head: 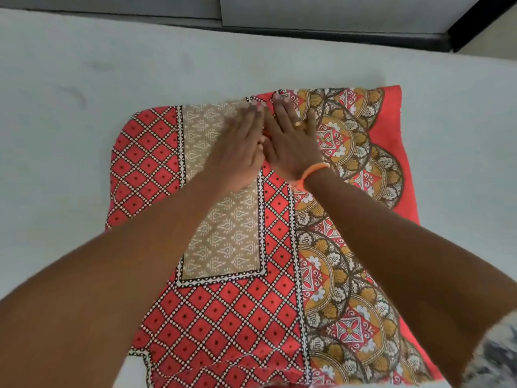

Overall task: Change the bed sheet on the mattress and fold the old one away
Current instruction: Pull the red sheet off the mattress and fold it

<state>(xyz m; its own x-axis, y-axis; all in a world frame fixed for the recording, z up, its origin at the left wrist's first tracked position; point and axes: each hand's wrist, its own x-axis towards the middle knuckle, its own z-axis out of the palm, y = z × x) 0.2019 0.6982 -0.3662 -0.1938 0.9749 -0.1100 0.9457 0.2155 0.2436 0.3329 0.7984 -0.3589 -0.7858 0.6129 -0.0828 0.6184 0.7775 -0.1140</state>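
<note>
Because the folded printed bed sheet [251, 247] runs lengthwise from the person's body out toward the far side of the bare grey mattress [70, 135], its long axis lies along the line of both forearms, and nearly all of the cloth sits behind the hands, back toward the body. Nearest, the sheet's close end passes out of view under the arms at the bottom of the frame. Farther out, the left hand [237, 152] and the right hand [291, 138] lie flat on the cloth side by side, touching along their inner edges, fingers straight and together, pinching nothing; they press on the far part of the sheet, just short of its far edge. The right wrist carries an orange band [310, 172] and a finger a ring [297, 124]. Neither hand is clearly nearer that edge. From the hands, cloth extends a little to the left and rather more to the right. Beyond and to both sides of the fingertips the mattress offers open room, so a sweep outward or a further fold looks unobstructed. Past that, the mattress edge meets a grey wall panel [321, 9].
</note>
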